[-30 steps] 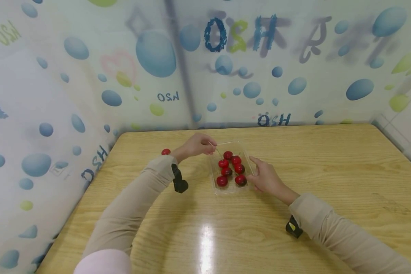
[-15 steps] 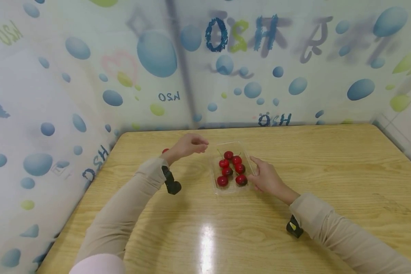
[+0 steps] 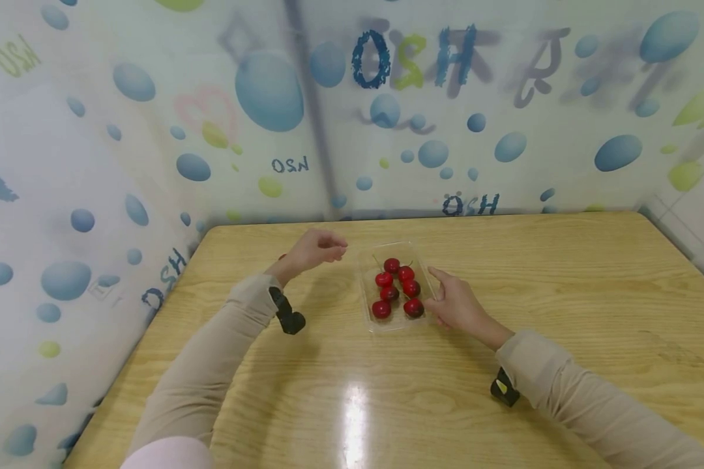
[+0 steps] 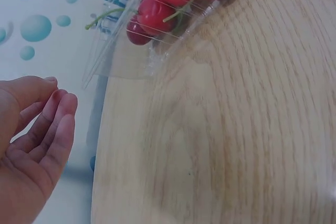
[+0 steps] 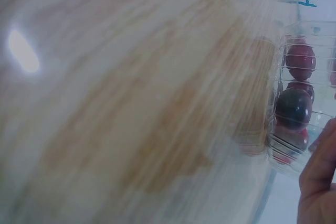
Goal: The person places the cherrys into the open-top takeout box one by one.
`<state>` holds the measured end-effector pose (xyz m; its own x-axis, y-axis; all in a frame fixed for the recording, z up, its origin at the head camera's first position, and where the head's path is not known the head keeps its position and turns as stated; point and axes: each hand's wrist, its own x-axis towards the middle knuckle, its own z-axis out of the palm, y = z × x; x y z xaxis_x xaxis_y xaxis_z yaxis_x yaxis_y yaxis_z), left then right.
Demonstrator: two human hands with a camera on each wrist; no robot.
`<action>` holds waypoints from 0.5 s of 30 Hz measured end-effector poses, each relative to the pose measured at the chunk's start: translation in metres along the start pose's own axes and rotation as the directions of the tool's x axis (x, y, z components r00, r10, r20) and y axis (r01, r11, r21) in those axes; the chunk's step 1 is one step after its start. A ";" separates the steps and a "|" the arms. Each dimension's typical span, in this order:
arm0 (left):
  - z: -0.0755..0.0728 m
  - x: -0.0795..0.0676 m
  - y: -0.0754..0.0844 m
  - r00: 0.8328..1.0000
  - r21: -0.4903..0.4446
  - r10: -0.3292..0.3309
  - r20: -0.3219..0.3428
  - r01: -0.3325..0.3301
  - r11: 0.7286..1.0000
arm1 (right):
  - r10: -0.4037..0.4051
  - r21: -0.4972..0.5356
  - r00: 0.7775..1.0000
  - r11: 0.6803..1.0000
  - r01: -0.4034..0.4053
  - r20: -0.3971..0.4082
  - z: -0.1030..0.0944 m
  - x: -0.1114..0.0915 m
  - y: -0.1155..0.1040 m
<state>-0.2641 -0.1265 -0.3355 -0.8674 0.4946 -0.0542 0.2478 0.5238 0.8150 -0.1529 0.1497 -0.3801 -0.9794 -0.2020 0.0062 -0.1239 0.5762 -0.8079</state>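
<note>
A clear plastic container point(image 3: 366, 306) sits on the table with several dark red cherries point(image 3: 381, 309) inside, some with green stems point(image 4: 107, 17). My right hand point(image 3: 459, 303) holds the container's right side, thumb at the rim and index finger stretched toward the far corner. In the right wrist view, my fingers point(image 5: 320, 166) overlap the clear wall. My left hand point(image 3: 317, 249) hovers left of the container, apart from it, with fingers loosely bent and nothing between thumb and fingertips. Behind the left wrist, a small bit of a red cherry point(image 3: 282, 256) shows, mostly hidden.
The wooden table point(image 3: 352, 371) ends at a wall covering point(image 3: 422, 130) printed with blue and green drops behind and to the left. Black wrist cameras point(image 3: 290, 319) hang below both cuffs. A bright light reflection point(image 3: 354, 423) lies on the near tabletop.
My left hand has let go of a cherry stem at the container's far left and drawn back to the left, now covering most of the loose cherry. The right hand stays put.
</note>
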 end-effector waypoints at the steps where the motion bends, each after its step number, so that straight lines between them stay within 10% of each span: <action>1: 0.000 -0.001 -0.001 1.000 0.000 0.002 -0.002 -0.002 1.000 | 0.001 0.001 1.000 1.000 -0.001 0.001 0.000 0.000 0.000; 15: -0.019 -0.015 -0.009 0.991 -0.040 -0.043 -0.130 0.038 0.998 | 0.007 -0.009 1.000 1.000 -0.007 -0.002 0.000 0.000 0.000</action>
<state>-0.2614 -0.1526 -0.3312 -0.9261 0.3771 -0.0133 0.1972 0.5139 0.8349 -0.1531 0.1500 -0.3800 -0.9805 -0.1967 0.0021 -0.1190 0.5849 -0.8023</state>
